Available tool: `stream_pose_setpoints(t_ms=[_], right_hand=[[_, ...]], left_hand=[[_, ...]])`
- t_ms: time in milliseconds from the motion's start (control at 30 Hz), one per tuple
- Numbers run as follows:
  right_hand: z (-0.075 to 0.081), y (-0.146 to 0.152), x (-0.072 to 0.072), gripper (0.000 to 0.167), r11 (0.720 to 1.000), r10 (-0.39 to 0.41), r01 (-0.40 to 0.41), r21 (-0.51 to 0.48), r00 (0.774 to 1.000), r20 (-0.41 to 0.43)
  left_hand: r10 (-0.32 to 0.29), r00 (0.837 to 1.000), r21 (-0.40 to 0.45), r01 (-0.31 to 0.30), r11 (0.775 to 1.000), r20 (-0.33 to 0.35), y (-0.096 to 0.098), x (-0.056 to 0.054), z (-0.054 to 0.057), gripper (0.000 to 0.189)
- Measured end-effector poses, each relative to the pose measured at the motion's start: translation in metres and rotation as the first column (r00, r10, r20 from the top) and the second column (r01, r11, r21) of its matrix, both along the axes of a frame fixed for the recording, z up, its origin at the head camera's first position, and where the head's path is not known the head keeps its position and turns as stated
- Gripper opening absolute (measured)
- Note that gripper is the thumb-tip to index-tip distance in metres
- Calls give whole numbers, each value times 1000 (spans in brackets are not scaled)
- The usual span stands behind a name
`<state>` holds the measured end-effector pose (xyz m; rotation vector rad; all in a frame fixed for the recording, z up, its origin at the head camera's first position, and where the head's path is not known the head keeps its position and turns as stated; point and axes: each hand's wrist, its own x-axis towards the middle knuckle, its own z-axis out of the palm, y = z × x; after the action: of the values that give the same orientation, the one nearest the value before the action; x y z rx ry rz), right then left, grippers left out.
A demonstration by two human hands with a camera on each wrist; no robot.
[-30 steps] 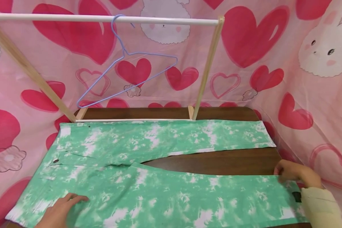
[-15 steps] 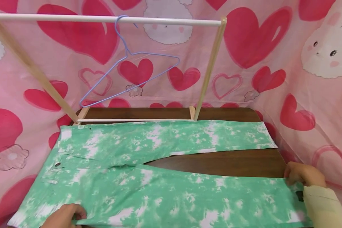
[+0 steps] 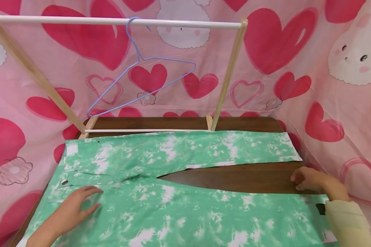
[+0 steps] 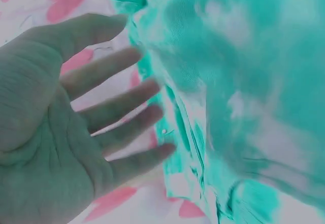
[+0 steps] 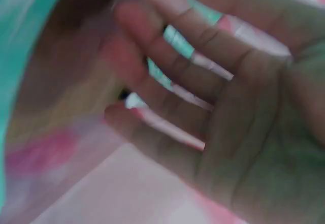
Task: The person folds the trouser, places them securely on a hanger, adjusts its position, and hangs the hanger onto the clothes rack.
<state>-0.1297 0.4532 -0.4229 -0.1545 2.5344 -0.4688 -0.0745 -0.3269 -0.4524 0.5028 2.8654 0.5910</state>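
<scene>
Green-and-white tie-dye pants [image 3: 204, 212] lie spread flat, waistband at the left and legs reaching right, with a dark button near the waist. Over the near side of the waist, my left hand [image 3: 71, 212] hovers with its fingers spread; the left wrist view shows its palm with nothing held. My right hand [image 3: 312, 180] is above the gap between the legs, near the hem of the closer leg. Its fingers are loosely bent and hold nothing in the right wrist view. The near edge of the pants runs out of the head view.
A rack with a white top rail [image 3: 185, 23] and wooden posts stands behind the pants. A blue wire hanger [image 3: 142, 97] hangs from the rail. The brown table [image 3: 250, 178] shows between the legs. Pink heart-print cloth [image 3: 321, 89] surrounds the table.
My left hand gripped the near edge of the pants, then let go and moved up over the waist. The closer leg shifted toward me. My right hand lifted off that leg and moved inward.
</scene>
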Motion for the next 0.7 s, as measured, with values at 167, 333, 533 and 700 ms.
stream_pose_setpoints(t_ms=[167, 333, 533, 700], right_hand=[[-7, -57, -2, 31, 938, 158, -129, -323, 985, 65], [-20, -90, 1, 15, 854, 328, -271, -444, 943, 54], [-28, -100, 10, 17, 912, 273, -256, -321, 962, 9], [-31, -99, 15, 18, 927, 242, -239, -289, 970, -26]], left_hand=[[23, 998, 22, -25, 999, 61, -7, -16, -9, 82], [35, 993, 18, -37, 999, 111, -19, -15, -32, 100], [45, 988, 70, -56, 996, 147, -36, -10, -50, 117], [64, 984, 70, -77, 995, 169, -37, -10, -45, 113]])
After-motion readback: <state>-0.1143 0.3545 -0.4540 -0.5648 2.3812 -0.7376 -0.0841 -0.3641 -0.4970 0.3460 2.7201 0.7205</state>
